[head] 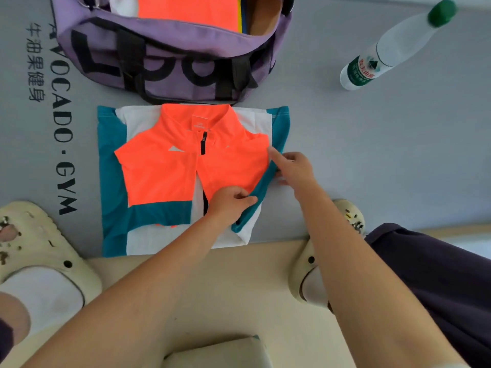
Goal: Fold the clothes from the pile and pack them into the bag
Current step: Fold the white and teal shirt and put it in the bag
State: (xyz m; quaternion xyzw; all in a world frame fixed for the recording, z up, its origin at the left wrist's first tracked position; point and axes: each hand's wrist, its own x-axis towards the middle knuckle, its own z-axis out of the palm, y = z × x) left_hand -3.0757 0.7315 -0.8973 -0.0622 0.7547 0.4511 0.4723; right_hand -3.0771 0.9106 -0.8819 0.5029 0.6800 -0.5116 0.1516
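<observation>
Orange, teal and white jersey (164, 171) lies flat, front up, on the grey gym mat (372, 155), collar toward the bag, hem toward the person. That keeps it squared for folding and close to where it gets packed. Both sleeves already sit folded in over the chest, so the side folds look nearly done.

Left hand (231, 203) curls its fingers (247, 200) round the teal edge of the right sleeve near the zip, pinching the fabric, likely pinning the fold so it won't spring back. Right hand (292, 168) rests at the jersey's right edge, index finger straight and pressing the orange shoulder corner, other fingers curled loosely; whether they grip cloth underneath, cannot tell. Probably tidying the crease.

Purple bag (170, 57) sits just beyond the collar, nearly touching, mouth open with 1 orange garment (186, 14) already inside. Water bottle (393, 46) lies well apart, on the right. 2 cream clogs (39, 248) flank the jersey.

Next step judged: fold hem up toward collar.
</observation>
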